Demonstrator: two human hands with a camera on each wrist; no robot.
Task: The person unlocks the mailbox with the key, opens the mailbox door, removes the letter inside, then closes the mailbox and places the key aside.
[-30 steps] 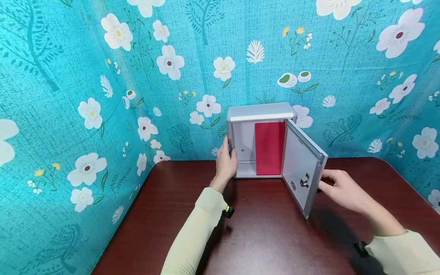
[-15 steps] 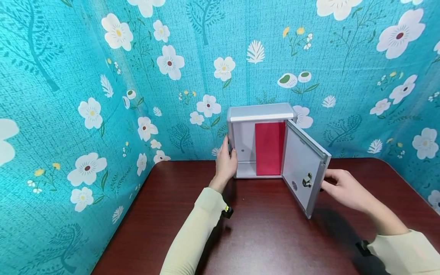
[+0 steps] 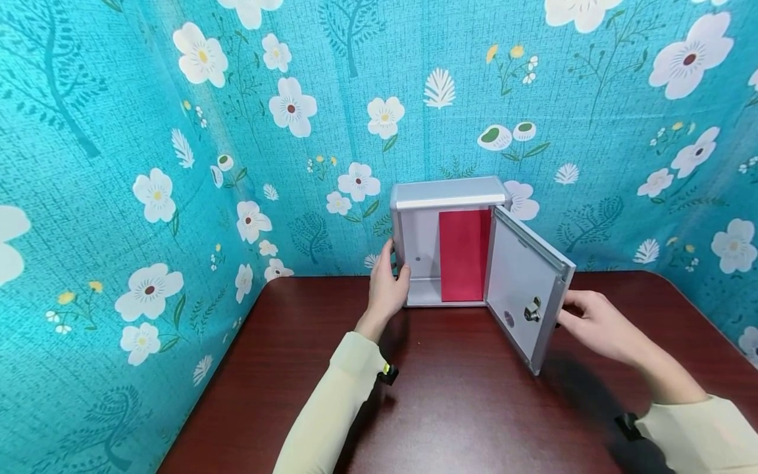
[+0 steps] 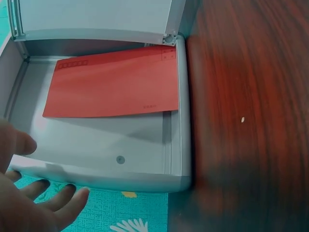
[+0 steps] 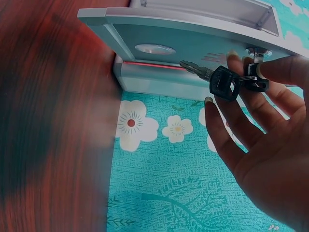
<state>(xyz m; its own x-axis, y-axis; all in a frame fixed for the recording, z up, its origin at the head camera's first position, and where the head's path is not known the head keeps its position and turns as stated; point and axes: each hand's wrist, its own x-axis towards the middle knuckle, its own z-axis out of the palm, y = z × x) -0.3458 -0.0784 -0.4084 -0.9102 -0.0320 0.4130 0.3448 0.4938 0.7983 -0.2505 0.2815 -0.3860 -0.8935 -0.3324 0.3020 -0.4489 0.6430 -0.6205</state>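
Observation:
A silver-grey metal box (image 3: 453,191) stands on the table with its hinged door (image 3: 518,276) swung out to the right. A red envelope (image 3: 464,257) stands upright inside, against the right part of the back panel. My left hand (image 3: 387,286) is at the box's left side wall; in the left wrist view its thumb and spread fingers (image 4: 63,203) lie either side of that wall, seemingly loose. My right hand (image 3: 598,326) is at the door's outer face, pinching a black-headed key (image 5: 252,77) in the lock (image 5: 259,52). A second key (image 5: 219,79) dangles from the same ring.
The dark red-brown table (image 3: 450,408) extends in front of the box and to both sides. Close behind the box hangs a turquoise floral cloth (image 3: 331,99), which also covers the left side. A small pale speck (image 4: 243,120) lies on the table.
The door has swung slightly further outward to the right, my right hand moving with it. My left hand has slipped slightly down and its grip looks looser. The box and envelope stay put.

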